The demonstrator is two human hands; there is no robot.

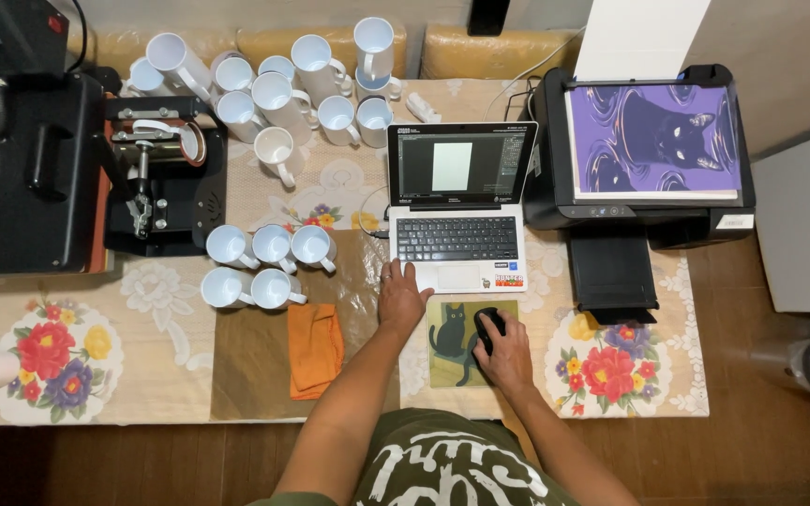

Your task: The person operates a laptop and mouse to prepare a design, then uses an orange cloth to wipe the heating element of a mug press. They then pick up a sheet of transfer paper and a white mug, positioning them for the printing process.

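Head view, looking straight down on a table [171,375] covered with a floral cloth. The person's right hand [503,354] lies curled over a black computer mouse [487,325], fingers draped on its top; the mouse sits on a green mouse pad [444,349] bearing a black cat picture. The left hand [399,296] rests flat and open, palm down, at the front left corner of a small open laptop [458,208], gripping nothing. The laptop screen shows a pale upright rectangle on a dark ground.

Just right of the laptop stands a black printer [653,155] with a purple cat print lying in its tray. Left of the laptop, five white mugs [260,267] stand in two short rows; a larger cluster of white mugs [283,80] stands at the table's far edge. A folded orange cloth [315,349] lies near the left forearm. A black mug press [157,173] occupies the left end, with a larger black heat press [21,141] beside it.
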